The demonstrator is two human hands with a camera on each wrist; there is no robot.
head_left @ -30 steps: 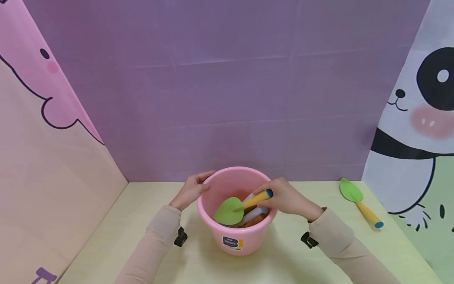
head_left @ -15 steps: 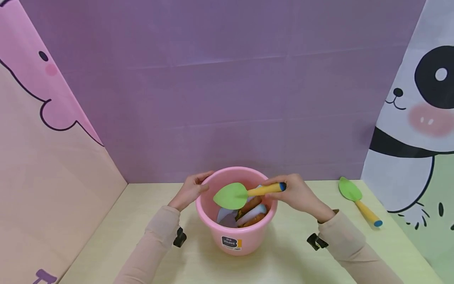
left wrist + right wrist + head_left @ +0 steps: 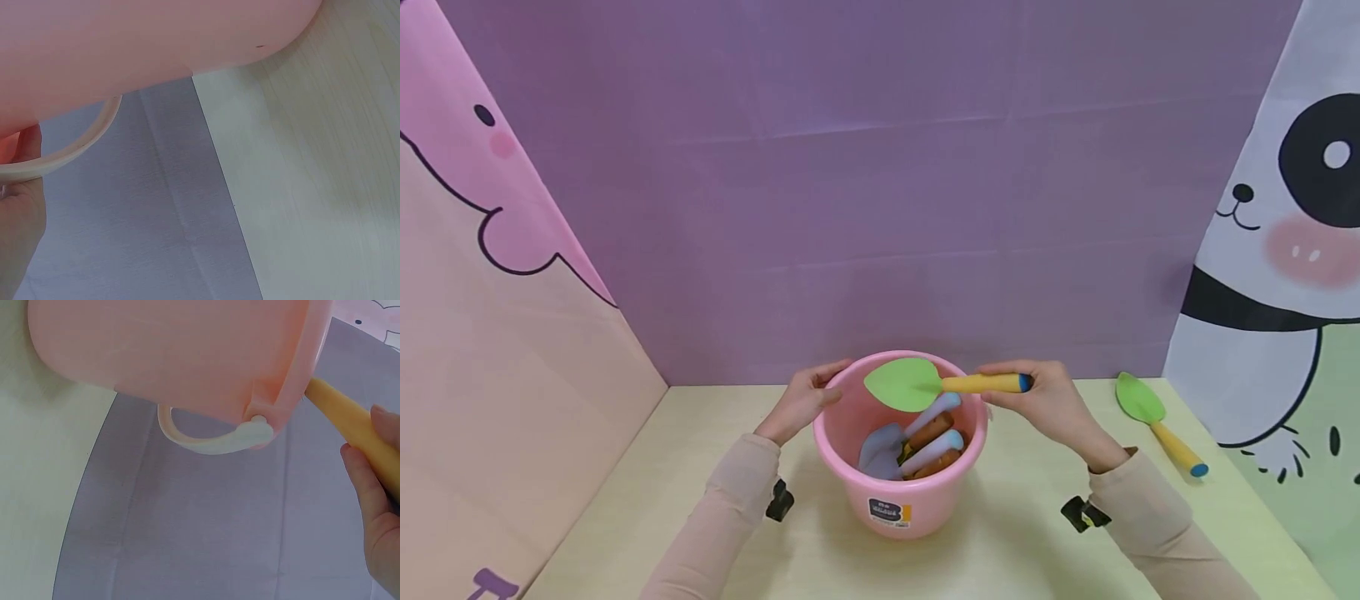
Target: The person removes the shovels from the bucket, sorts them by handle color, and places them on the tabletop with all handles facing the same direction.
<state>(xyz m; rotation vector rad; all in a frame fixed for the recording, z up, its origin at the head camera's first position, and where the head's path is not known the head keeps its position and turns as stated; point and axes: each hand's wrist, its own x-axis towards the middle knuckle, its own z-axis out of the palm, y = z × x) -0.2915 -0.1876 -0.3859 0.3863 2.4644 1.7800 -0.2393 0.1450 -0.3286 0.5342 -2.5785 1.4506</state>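
Observation:
A pink bucket (image 3: pixel 934 504) stands on the table in the head view, tilted slightly toward me. My left hand (image 3: pixel 801 404) pinches its left rim, thumb inside and fingers outside. With thumb and fingers, my right hand (image 3: pixel 1051 408) grips the yellow handle of a toy trowel (image 3: pixel 904 386), whose green leaf-shaped blade is level over the bucket's mouth. Inside the bucket lie lavender tools (image 3: pixel 880 452) with pale blue-tipped handles and brown-orange pieces (image 3: pixel 934 427), partly overlapping. The right wrist view shows the yellow handle (image 3: pixel 350 415) between thumb and fingers, beside the rim.
A second green trowel (image 3: pixel 1180 452) with a yellow handle lies at the table's right side. The bucket's white carrying handle (image 3: pixel 215 445) hangs behind it. A purple backdrop (image 3: pixel 880 208) rises at the table's back edge, with printed side panels left and right.
My right hand has lifted the trowel up from the bucket's contents and drawn it to the right, levelling it. More of the lavender tools shows. The left hand keeps its place on the rim.

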